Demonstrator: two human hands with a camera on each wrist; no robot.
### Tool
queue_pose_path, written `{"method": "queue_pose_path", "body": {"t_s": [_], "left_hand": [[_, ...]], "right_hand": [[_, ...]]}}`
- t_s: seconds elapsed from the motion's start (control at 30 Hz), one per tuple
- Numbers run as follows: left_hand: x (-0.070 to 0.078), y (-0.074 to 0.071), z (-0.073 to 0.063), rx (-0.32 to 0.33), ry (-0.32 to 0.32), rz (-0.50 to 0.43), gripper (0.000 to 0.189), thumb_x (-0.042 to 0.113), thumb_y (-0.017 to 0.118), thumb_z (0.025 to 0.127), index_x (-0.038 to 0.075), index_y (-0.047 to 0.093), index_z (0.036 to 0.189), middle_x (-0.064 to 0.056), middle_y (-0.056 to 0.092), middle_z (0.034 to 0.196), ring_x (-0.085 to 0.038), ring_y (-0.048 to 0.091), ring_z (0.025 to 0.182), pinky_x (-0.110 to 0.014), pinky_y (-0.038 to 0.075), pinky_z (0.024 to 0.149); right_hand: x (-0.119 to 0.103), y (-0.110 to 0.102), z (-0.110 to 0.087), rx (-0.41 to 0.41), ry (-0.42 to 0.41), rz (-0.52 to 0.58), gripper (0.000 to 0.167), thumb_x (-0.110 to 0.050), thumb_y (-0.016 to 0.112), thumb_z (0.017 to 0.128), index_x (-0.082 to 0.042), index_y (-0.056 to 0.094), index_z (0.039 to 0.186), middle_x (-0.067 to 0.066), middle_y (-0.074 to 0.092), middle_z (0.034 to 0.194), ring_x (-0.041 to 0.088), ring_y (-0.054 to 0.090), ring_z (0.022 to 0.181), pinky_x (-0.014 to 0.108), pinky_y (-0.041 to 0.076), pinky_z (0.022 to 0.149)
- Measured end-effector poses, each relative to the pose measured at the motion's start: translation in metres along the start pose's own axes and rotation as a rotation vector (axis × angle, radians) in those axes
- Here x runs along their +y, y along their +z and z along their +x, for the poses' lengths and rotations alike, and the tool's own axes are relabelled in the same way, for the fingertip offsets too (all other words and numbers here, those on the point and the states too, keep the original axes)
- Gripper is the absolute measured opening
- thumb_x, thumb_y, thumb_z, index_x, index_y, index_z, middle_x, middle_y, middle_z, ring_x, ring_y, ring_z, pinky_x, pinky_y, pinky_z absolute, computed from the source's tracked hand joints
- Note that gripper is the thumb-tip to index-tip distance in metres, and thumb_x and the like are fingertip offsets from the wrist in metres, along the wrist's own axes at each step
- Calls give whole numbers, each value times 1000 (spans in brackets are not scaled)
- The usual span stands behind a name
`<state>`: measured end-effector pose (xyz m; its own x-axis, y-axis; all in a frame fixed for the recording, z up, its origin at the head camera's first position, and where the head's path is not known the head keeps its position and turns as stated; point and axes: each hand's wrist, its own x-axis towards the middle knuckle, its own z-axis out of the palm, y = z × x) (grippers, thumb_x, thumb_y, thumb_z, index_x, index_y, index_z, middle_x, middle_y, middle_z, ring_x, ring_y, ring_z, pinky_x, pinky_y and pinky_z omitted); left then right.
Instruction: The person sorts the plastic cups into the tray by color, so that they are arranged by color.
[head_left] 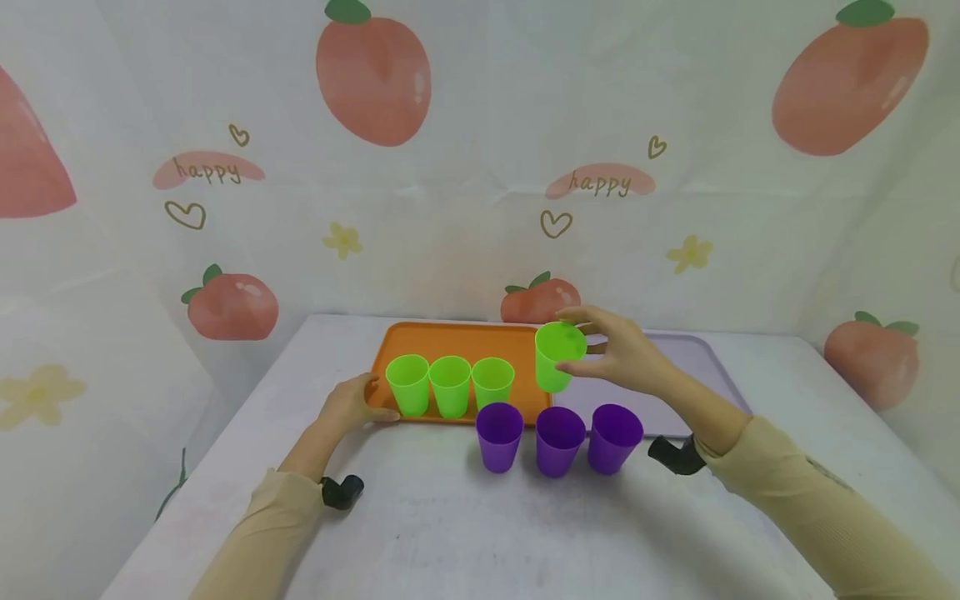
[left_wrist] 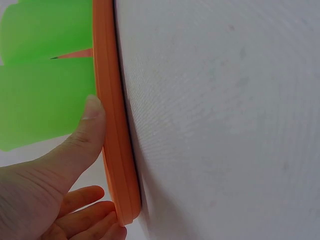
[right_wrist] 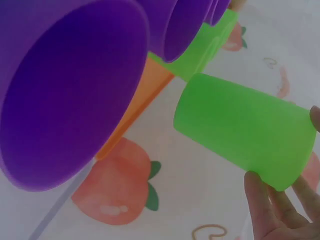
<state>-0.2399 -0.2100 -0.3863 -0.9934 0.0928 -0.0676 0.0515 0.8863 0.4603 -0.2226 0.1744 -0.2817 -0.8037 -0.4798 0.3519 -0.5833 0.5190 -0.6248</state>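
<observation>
L hand (head_left: 348,404) loosely grips near L corner of orange tray (head_left: 465,335), thumb at front rim; light pressure's prob enough to stop it sliding. Three green cups (head_left: 451,390) stand in a row on it. Held green cup (head_left: 551,367) is up nr the trays' join, approx upright, behind three purple cups (head_left: 558,450) on the table: best give their rims room. R hand (head_left: 626,358) pinches it nr the rim, thumb opp. fingers; pref. a soft squeeze, base level. Lilac tray (head_left: 693,358) lies far R.
</observation>
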Motion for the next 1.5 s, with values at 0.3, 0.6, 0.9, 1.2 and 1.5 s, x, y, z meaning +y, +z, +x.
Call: {"method": "queue_pose_path", "body": {"t_s": [0.3, 0.6, 0.9, 1.2, 1.5], "left_hand": [[-1, 1, -5, 4, -12, 1, 81, 33, 78, 72, -8, 43, 133, -30, 44, 137, -47, 39, 127, -55, 35, 107], [-3, 3, -5, 20, 10, 1, 80, 33, 78, 72, -9, 44, 132, -29, 49, 133, -47, 43, 125, -54, 37, 106], [-3, 4, -3, 16, 9, 9, 80, 32, 79, 72, -9, 44, 131, -28, 53, 129, -45, 47, 121, -53, 40, 103], [0, 3, -3, 17, -10, 7, 78, 30, 79, 72, -8, 45, 131, -29, 50, 131, -46, 45, 123, -54, 39, 104], [1, 2, -2, 24, 2, 2, 78, 29, 79, 72, -8, 45, 131, -27, 52, 130, -45, 46, 122, -53, 40, 103]], "right_hand": [[11, 4, 7, -52, 12, 28, 60, -11, 77, 75, -4, 51, 127, 16, 58, 125, 37, 59, 110, 36, 58, 81], [15, 6, 18, -135, 8, 26, 60, -15, 77, 75, -7, 50, 129, 18, 56, 124, 39, 57, 113, 39, 58, 82], [18, 8, 28, -208, 9, -23, 61, -15, 76, 75, 0, 49, 128, 23, 57, 123, 42, 59, 108, 36, 59, 78], [26, 13, 33, -292, 25, -82, 59, -17, 75, 76, 2, 50, 125, 25, 54, 127, 41, 58, 110, 45, 54, 88], [27, 20, 39, -394, 65, -111, 63, -19, 75, 76, 7, 48, 127, 24, 53, 128, 39, 56, 111, 47, 50, 95]]}}
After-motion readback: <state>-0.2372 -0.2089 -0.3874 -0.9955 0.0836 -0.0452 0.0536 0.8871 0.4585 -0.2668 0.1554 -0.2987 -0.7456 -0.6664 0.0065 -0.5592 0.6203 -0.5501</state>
